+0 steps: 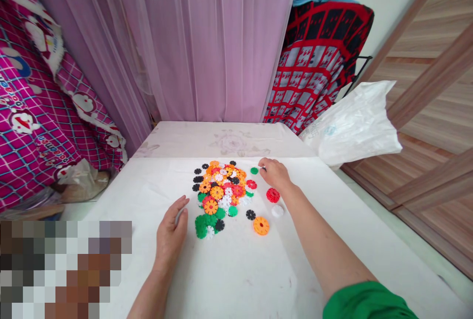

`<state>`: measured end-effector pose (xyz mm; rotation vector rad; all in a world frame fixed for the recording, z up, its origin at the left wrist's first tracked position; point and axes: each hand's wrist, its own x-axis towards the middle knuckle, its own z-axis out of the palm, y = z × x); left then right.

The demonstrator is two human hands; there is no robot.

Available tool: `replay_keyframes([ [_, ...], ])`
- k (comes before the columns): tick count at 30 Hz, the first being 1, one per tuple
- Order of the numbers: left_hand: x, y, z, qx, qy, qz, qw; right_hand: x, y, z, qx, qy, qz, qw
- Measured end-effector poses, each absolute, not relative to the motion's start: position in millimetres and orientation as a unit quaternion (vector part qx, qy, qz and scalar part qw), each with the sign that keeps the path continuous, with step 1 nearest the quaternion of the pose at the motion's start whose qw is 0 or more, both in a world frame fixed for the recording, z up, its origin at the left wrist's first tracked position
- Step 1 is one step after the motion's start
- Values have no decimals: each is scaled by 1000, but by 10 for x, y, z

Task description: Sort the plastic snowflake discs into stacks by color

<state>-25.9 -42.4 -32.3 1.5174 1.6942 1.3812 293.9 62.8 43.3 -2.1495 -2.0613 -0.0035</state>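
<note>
A heap of plastic snowflake building discs (217, 192) in orange, red, white, black and green lies on the white table. My left hand (172, 230) rests just left of the heap, thumb apart from the fingers, holding nothing. At the right of the heap, my right hand (275, 173) is closed, with a bit of a black snowflake disc (263, 168) showing at its fingertips. Beside those fingers lies a green disc (254, 171). Nearer to me are red discs (273, 194), white discs (277, 210) and orange discs (261, 226) that look stacked. A single black disc (251, 215) lies near the orange ones.
A white cloth (236, 279) covers the table. At its far right edge hangs a white plastic bag (356, 124). Behind stand a purple curtain (207, 43) and a chair draped in red and black fabric (314, 57). Wooden doors (432, 112) are at the right.
</note>
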Motion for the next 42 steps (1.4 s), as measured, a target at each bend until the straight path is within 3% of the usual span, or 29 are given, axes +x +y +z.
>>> replay_keyframes([
  [4,-265,-393,-344,585,614,478,227,2802,209,468,-702,-702,15,115],
  [10,-278,-389,-324,703,622,320,129,2201,-514,368,-576,-795,96,166],
  [16,-300,-455,-264,711,657,228,106,1688,-866,203,-489,-852,70,173],
  [21,-362,-480,-165,717,669,147,129,1710,-901,113,-538,-830,21,147],
  [26,-314,-525,-75,724,673,66,137,1762,-948,73,-568,-802,12,185],
  [42,-106,125,-5,644,752,122,69,1677,-1021,-186,-534,-803,-22,263],
])
